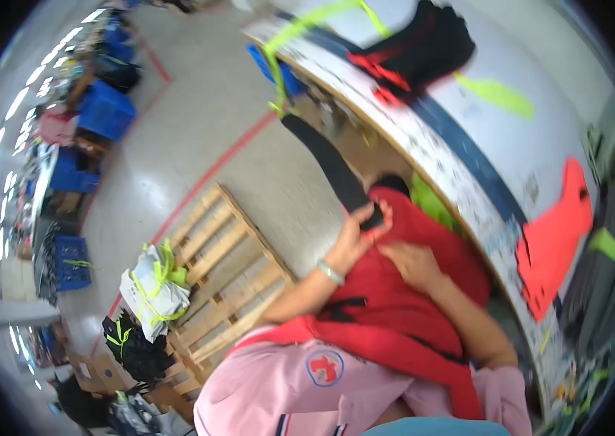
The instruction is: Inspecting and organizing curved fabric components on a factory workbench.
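Head view: left hand (351,241), fingers closed on the near end of one black fabric strip (328,163), held over red cloth (431,221). Right hand (413,265), just beside; finger state cannot be told. Lime-green ribbon (307,24), blurred, at the strip's far end, arching toward the worktable (511,152). Likely hazards: ribbon snagging on the worktable's edge, jerking the strip loose; slack left-hand grip, dropping it.

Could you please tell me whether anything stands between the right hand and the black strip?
Only the left hand, which grips the strip at its near end, close to the right hand; nothing else visible does.
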A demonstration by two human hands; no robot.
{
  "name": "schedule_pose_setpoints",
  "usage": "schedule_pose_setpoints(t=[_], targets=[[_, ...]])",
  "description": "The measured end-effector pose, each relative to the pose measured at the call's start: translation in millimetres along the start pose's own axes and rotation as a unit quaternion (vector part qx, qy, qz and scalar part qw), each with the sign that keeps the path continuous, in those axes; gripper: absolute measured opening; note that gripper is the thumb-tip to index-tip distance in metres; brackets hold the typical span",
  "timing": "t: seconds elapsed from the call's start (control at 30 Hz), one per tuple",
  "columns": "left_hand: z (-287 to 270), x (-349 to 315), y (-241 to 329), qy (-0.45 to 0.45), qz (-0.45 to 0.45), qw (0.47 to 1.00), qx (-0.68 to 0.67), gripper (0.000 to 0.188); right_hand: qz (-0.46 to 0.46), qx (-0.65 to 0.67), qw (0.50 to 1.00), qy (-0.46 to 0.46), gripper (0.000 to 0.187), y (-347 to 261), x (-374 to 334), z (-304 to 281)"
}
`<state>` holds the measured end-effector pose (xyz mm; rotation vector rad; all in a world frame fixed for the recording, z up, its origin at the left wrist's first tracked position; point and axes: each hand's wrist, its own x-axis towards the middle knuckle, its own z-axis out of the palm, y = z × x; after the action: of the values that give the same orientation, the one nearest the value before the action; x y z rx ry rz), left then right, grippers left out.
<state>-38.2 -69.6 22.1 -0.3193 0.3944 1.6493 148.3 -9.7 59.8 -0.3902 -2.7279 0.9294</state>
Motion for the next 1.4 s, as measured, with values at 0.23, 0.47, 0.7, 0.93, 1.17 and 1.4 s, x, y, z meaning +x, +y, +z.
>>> schedule_pose_setpoints(t=[0.23,0.47,0.7,0.93,1.17,1.4], targets=[[68,-97,-19,-0.129,-0.051,0.924,0.357,0.033,0.173,0.584,0.790,0.069,0.068,-14,34,-74],[107,-63,-60,-0.243,-0.274,0.900,0.237,0.051,0.158,0.741,0.651,0.046,0.043,-39,28,-118],[184,-36,-95,-0.282,-0.266,0.848,0.361,0.018,0.123,0.601,0.733,0.295,0.033,-30,24,-209],[170,-39,-108,-0.255,-0.273,0.839,0.395,0.035,0.128,0.586,0.722,0.345,0.034,-14,19,-245],[107,-60,-102,-0.381,-0.293,0.670,0.566,0.020,0.160,0.496,0.751,0.405,0.034,12,12,-233],[129,-23,-69,-0.260,-0.115,0.845,0.452,0.032,0.164,0.568,0.766,0.253,0.040,4,28,-247]])
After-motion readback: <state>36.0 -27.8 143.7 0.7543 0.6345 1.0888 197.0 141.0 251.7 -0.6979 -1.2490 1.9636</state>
